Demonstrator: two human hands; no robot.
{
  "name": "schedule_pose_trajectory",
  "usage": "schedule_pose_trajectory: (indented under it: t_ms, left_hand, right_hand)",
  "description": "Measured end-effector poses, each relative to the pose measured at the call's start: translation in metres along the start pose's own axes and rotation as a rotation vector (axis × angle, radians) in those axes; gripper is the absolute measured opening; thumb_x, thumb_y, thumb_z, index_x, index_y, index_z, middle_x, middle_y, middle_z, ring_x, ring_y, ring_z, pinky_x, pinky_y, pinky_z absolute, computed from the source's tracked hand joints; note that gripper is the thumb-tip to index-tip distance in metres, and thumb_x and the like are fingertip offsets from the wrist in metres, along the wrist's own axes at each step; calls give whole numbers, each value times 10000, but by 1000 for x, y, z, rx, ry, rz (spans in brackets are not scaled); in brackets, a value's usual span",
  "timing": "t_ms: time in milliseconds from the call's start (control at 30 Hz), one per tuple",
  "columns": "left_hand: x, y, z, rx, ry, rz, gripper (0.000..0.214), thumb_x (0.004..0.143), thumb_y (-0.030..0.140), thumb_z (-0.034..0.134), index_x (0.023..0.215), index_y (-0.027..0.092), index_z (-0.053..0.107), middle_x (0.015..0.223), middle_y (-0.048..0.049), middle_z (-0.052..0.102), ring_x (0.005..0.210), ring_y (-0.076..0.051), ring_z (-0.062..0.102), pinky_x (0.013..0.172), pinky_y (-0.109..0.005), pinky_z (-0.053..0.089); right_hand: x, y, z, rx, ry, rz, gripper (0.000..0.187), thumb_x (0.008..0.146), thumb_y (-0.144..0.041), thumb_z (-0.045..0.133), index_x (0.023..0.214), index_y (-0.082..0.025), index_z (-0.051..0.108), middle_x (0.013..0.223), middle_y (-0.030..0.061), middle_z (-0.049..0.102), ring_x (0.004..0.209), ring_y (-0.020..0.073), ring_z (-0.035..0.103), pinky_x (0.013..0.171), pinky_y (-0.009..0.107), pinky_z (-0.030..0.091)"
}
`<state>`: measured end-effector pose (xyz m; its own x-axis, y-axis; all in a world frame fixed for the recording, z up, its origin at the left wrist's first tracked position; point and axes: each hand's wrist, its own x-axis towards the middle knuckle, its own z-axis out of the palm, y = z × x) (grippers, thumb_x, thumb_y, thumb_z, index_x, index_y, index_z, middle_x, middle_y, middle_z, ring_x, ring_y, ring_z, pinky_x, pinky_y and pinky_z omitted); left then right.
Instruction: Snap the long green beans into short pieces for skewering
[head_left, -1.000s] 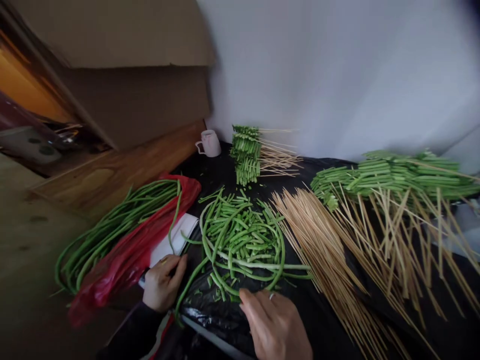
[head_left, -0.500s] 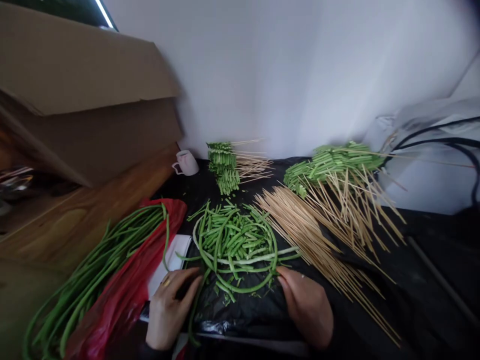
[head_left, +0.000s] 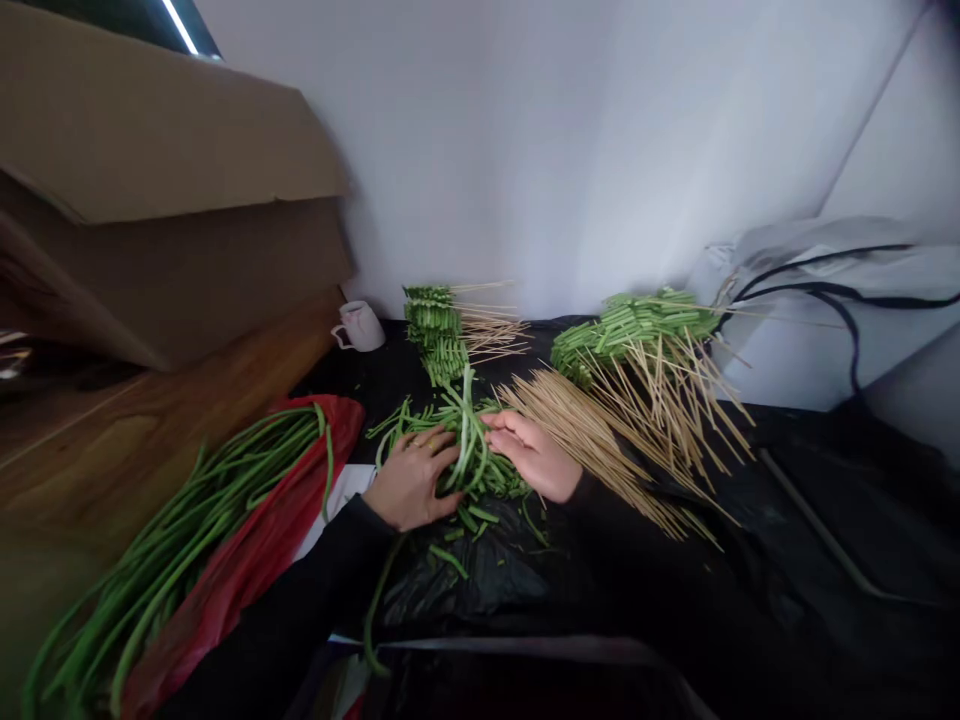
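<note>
My left hand (head_left: 417, 480) rests on the pile of cut green long beans (head_left: 502, 480), fingers spread and thumb apart. From the other side my right hand (head_left: 534, 455) touches the pile, its fingers stretched out. Between the hands a bunch of longer bean strands (head_left: 468, 430) stands up and curves over. Neither hand is closed around the strands. Short loose bean pieces (head_left: 448, 560) lie in front of the hands on the black plastic sheet (head_left: 495, 590). One long bean (head_left: 375, 610) hangs over the near edge below my left wrist.
Whole long beans (head_left: 202, 510) lie on a red plastic bag (head_left: 247, 570) at left. Bamboo skewers (head_left: 592, 440) lie right of the pile. Skewered beans (head_left: 435, 330) and more skewered beans (head_left: 645, 325) are behind, near a mug (head_left: 360, 327). A cardboard box (head_left: 172, 200) stands at left.
Both hands have moved forward and inward onto the pile from its near left and right sides. The long strands that looped around the pile are now bunched upright between the hands.
</note>
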<state>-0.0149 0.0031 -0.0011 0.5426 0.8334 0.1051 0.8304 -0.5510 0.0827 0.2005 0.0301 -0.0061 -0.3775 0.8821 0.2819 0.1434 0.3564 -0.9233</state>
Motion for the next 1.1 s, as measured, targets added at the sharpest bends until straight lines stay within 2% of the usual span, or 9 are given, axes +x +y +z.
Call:
schedule_pose_trajectory:
  t_ms: [67, 167, 267, 367, 533, 667, 833, 933, 1100]
  left_hand:
    - [-2, -5, 5, 8, 24, -45, 531, 766, 351, 659, 1261, 172, 589, 1306, -138, 601, 1296, -367, 451, 1041, -558, 352]
    - [-15, -12, 18, -37, 121, -60, 525, 808, 376, 648, 1291, 190, 564, 1293, -113, 617, 1289, -324, 471, 1050, -516, 380]
    - [-37, -18, 29, -103, 275, -105, 459, 824, 408, 653, 1225, 190, 608, 1272, -114, 630, 1275, -302, 491, 1043, -485, 413]
    - [-63, -19, 33, -193, 416, -207, 381, 843, 387, 641, 1179, 208, 633, 1259, -101, 637, 1253, -281, 514, 1034, -464, 434]
    - [-109, -15, 31, -297, 573, -491, 224, 897, 348, 564, 1019, 210, 691, 999, -63, 718, 952, -217, 665, 857, -356, 528]
    - [-129, -11, 33, -308, 556, -521, 179, 888, 326, 578, 934, 218, 714, 909, -43, 724, 875, -201, 673, 805, -325, 531]
    - [-126, -4, 40, -331, 535, -492, 158, 895, 292, 577, 920, 212, 710, 892, -44, 717, 867, -189, 671, 787, -312, 542]
    - [-111, 3, 37, -278, 533, -456, 175, 892, 281, 587, 1018, 225, 696, 971, -56, 710, 933, -201, 654, 844, -351, 533]
    - [-74, 9, 31, -149, 435, -298, 430, 871, 302, 621, 1295, 290, 554, 1336, -77, 571, 1264, -274, 480, 1021, -477, 425]
  right_hand:
    - [0, -1, -10, -40, 45, -20, 116, 889, -239, 520, 952, -188, 603, 1100, 89, 662, 1002, 198, 625, 855, 340, 500]
    - [-34, 4, -26, -234, 84, -103, 100, 894, -239, 539, 911, -212, 633, 1110, 70, 660, 1041, 208, 600, 879, 353, 487]
    - [-78, 15, -34, -410, 4, -81, 131, 908, -206, 536, 941, -238, 658, 982, 38, 684, 956, 198, 616, 870, 361, 483]
    - [-98, 23, -31, -510, -78, -78, 203, 878, -181, 585, 1060, -245, 648, 1027, 40, 677, 976, 213, 608, 878, 377, 482]
    - [-65, 11, -2, -635, -30, -148, 175, 907, -181, 554, 1059, -223, 628, 998, 42, 664, 944, 220, 593, 844, 387, 473]
    - [-34, 1, 39, -788, -189, -328, 109, 864, -110, 594, 809, -197, 630, 870, 29, 633, 885, 215, 564, 774, 359, 450]
    - [-24, 11, 59, -1106, -203, -462, 125, 837, -64, 592, 769, -170, 593, 786, 48, 594, 835, 238, 537, 721, 387, 401]
    - [-22, 12, 52, -1092, -157, -483, 126, 857, -59, 556, 817, -176, 582, 800, 43, 594, 822, 223, 529, 758, 384, 384]
    - [-10, 2, 29, -1059, -71, -566, 187, 888, -30, 461, 917, -169, 584, 836, 46, 615, 814, 211, 546, 801, 379, 373]
